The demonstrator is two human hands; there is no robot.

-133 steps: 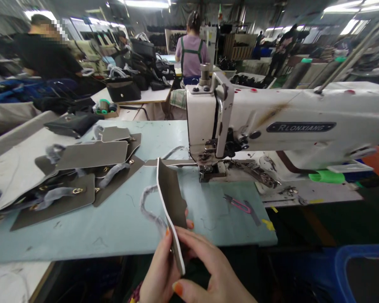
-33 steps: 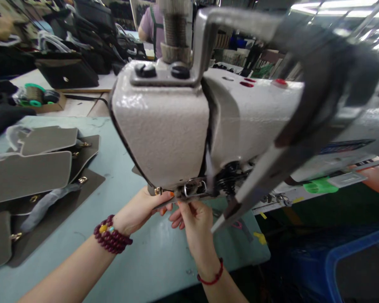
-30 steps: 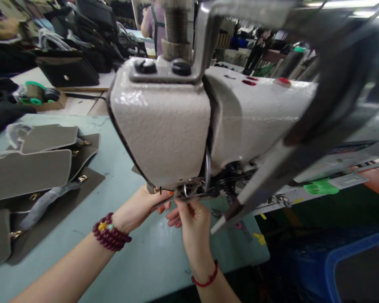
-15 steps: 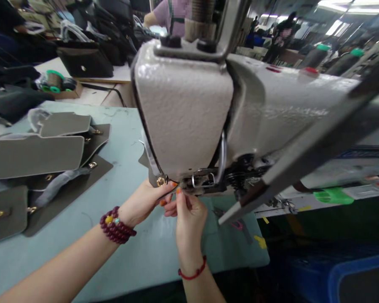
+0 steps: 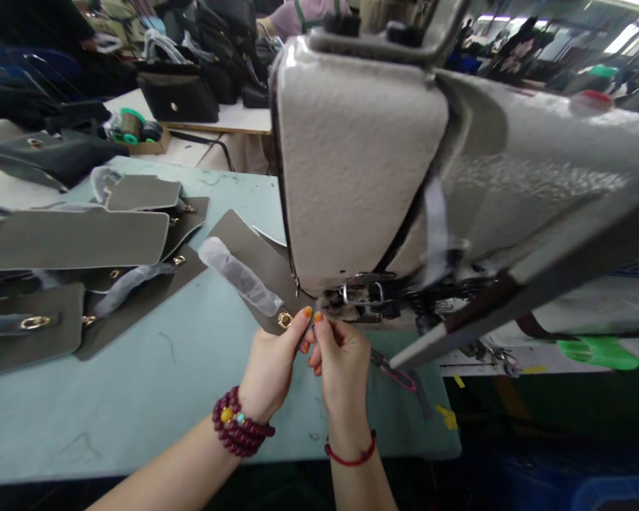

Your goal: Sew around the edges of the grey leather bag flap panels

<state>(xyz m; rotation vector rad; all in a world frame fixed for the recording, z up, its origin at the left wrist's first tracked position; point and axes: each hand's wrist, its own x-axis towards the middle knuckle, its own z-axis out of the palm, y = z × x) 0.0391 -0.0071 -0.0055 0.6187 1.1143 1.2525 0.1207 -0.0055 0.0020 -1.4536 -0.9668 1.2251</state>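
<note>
A grey-brown leather panel (image 5: 250, 261) runs from the table to the foot of the sewing machine, with a plastic-wrapped strip (image 5: 238, 275) along it and a gold ring (image 5: 285, 320) at its near end. My left hand (image 5: 272, 365) pinches the panel's end just past the ring. My right hand (image 5: 343, 365) pinches beside it, fingertips almost touching the left ones, directly below the presser foot (image 5: 362, 298). The needle and the panel's far end are hidden behind the white sewing machine head (image 5: 356, 163).
Several similar panels with gold fittings lie on the pale blue table (image 5: 138, 419) to the left. Pink-handled snips (image 5: 399, 378) lie right of my hands. Black handbags (image 5: 178, 96) and a box of thread spools (image 5: 133, 129) stand behind. A co-worker (image 5: 298, 18) sits beyond the machine.
The view has turned, bringing the panel out from behind the machine head. My hands have dropped a little and come closer together, and the panel's far side now shows on the table.
</note>
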